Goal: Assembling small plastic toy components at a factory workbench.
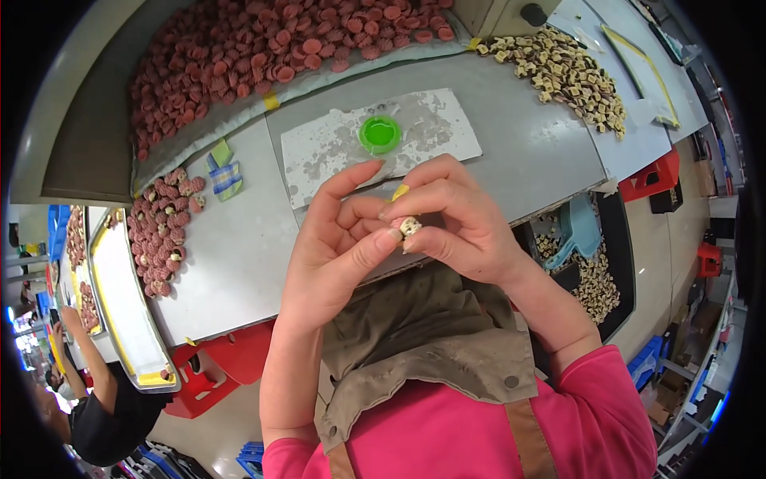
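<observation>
One grey worktable, red pieces, green cup, red stools

Bright, even overhead light; shadows soft and faint. Mild glare on the grey table beyond the green cup. Sharp around the cup; far from it, strong fisheye bending, table edges curve, then black vignette. Slight softness at the rim.

Grey worktable, red stools
</observation>
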Demonstrator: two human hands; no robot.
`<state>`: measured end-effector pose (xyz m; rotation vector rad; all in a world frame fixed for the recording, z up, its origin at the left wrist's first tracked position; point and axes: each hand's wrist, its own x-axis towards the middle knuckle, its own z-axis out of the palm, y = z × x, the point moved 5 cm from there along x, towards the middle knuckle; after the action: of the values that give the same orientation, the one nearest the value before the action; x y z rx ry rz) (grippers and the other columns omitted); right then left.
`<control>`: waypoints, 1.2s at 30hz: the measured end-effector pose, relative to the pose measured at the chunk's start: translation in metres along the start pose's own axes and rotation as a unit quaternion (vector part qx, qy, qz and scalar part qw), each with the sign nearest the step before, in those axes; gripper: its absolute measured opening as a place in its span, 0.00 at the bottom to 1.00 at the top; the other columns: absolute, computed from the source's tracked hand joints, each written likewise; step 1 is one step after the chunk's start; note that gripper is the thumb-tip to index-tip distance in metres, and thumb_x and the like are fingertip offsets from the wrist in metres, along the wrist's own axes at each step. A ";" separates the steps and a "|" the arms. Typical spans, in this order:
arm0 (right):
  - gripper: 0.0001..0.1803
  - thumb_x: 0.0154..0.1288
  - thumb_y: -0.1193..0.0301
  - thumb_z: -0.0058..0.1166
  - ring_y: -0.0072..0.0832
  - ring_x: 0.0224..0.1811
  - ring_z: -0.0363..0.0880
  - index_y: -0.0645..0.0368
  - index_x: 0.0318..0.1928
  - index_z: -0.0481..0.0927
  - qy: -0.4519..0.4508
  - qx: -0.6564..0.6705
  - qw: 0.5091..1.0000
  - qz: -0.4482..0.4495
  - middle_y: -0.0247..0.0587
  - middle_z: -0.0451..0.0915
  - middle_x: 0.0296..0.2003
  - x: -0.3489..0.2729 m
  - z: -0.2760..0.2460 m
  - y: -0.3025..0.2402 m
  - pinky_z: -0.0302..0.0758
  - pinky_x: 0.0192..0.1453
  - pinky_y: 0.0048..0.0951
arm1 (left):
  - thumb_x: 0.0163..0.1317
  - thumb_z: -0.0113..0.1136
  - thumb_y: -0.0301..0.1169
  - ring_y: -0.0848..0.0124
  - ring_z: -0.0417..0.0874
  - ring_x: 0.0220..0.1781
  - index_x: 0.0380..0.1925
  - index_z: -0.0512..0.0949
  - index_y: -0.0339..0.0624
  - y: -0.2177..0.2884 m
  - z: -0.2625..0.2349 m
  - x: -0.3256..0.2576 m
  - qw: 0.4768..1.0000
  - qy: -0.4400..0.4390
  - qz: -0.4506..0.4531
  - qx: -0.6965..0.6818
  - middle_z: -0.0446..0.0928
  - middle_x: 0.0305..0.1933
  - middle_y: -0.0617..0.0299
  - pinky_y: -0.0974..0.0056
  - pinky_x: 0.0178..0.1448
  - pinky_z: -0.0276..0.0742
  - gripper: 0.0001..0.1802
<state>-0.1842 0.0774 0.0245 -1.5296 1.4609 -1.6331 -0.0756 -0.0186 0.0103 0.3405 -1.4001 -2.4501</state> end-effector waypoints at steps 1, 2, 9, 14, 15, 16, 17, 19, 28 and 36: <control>0.15 0.59 0.66 0.60 0.27 0.47 0.68 0.58 0.45 0.79 0.000 -0.001 1.000 -0.002 0.39 0.69 0.43 -0.001 0.000 -0.001 0.66 0.53 0.27 | 0.61 0.58 0.26 0.73 0.76 0.47 0.63 0.55 0.35 0.001 0.001 0.001 1.000 -0.002 0.000 0.007 0.74 0.45 0.57 0.69 0.53 0.72 0.33; 0.15 0.59 0.66 0.60 0.27 0.47 0.68 0.58 0.45 0.79 0.004 0.001 1.000 -0.007 0.39 0.69 0.43 -0.001 -0.002 -0.004 0.66 0.53 0.27 | 0.62 0.58 0.28 0.73 0.76 0.47 0.63 0.55 0.35 0.002 0.002 0.001 1.000 -0.004 -0.006 -0.011 0.74 0.45 0.58 0.69 0.53 0.72 0.33; 0.16 0.57 0.67 0.61 0.29 0.46 0.70 0.58 0.46 0.78 0.027 -0.025 0.999 -0.028 0.40 0.70 0.43 -0.006 -0.004 -0.013 0.67 0.51 0.26 | 0.64 0.56 0.36 0.73 0.75 0.48 0.63 0.56 0.34 0.010 0.014 -0.002 0.998 0.022 -0.054 0.003 0.74 0.44 0.59 0.67 0.53 0.70 0.32; 0.16 0.56 0.68 0.62 0.30 0.45 0.70 0.57 0.45 0.78 0.032 -0.035 0.998 -0.050 0.39 0.70 0.43 -0.007 -0.002 -0.014 0.68 0.51 0.27 | 0.63 0.58 0.36 0.74 0.75 0.48 0.62 0.57 0.35 0.007 0.018 0.000 0.998 0.013 -0.067 0.017 0.75 0.43 0.60 0.68 0.55 0.68 0.32; 0.15 0.56 0.68 0.62 0.30 0.45 0.70 0.57 0.45 0.78 0.037 -0.034 0.997 -0.052 0.39 0.70 0.43 -0.007 -0.003 -0.014 0.68 0.50 0.27 | 0.63 0.58 0.36 0.74 0.75 0.47 0.62 0.58 0.35 0.006 0.019 0.001 0.998 0.014 -0.062 0.018 0.75 0.43 0.60 0.69 0.55 0.68 0.32; 0.15 0.56 0.68 0.62 0.30 0.45 0.70 0.57 0.44 0.78 0.041 -0.032 0.997 -0.054 0.39 0.70 0.42 -0.006 -0.003 -0.014 0.69 0.50 0.27 | 0.62 0.58 0.36 0.74 0.74 0.47 0.62 0.58 0.35 0.006 0.019 0.001 0.998 0.015 -0.056 0.019 0.75 0.43 0.60 0.69 0.55 0.68 0.32; 0.15 0.56 0.69 0.62 0.30 0.45 0.70 0.57 0.44 0.78 0.046 -0.031 0.997 -0.056 0.39 0.70 0.42 -0.006 -0.004 -0.013 0.69 0.49 0.27 | 0.62 0.58 0.36 0.74 0.74 0.47 0.62 0.58 0.35 0.004 0.019 0.002 0.998 0.015 -0.059 0.021 0.75 0.43 0.60 0.69 0.55 0.68 0.32; 0.15 0.55 0.69 0.63 0.30 0.44 0.70 0.57 0.43 0.78 0.043 -0.028 0.997 -0.056 0.39 0.70 0.42 -0.004 -0.006 -0.012 0.69 0.49 0.27 | 0.62 0.59 0.35 0.75 0.74 0.47 0.62 0.58 0.35 0.003 0.019 0.003 0.998 0.015 -0.055 0.020 0.75 0.43 0.61 0.69 0.56 0.68 0.32; 0.16 0.55 0.69 0.62 0.31 0.44 0.71 0.57 0.44 0.78 0.018 -0.055 0.995 -0.076 0.39 0.72 0.41 -0.007 -0.006 -0.011 0.69 0.50 0.28 | 0.61 0.60 0.36 0.73 0.74 0.50 0.62 0.59 0.37 0.003 0.018 -0.002 0.996 -0.011 -0.087 0.000 0.73 0.47 0.60 0.67 0.56 0.69 0.32; 0.15 0.57 0.70 0.61 0.33 0.46 0.73 0.58 0.45 0.76 0.062 -0.045 0.995 -0.062 0.40 0.74 0.42 -0.005 -0.008 -0.015 0.69 0.51 0.29 | 0.67 0.51 0.37 0.69 0.73 0.55 0.63 0.56 0.37 -0.003 0.025 -0.008 0.988 0.047 -0.098 -0.106 0.70 0.53 0.56 0.63 0.58 0.70 0.29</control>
<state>-0.1855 0.0900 0.0372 -1.6227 1.5523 -1.7833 -0.0775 0.0058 0.0209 0.5594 -1.1017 -2.6718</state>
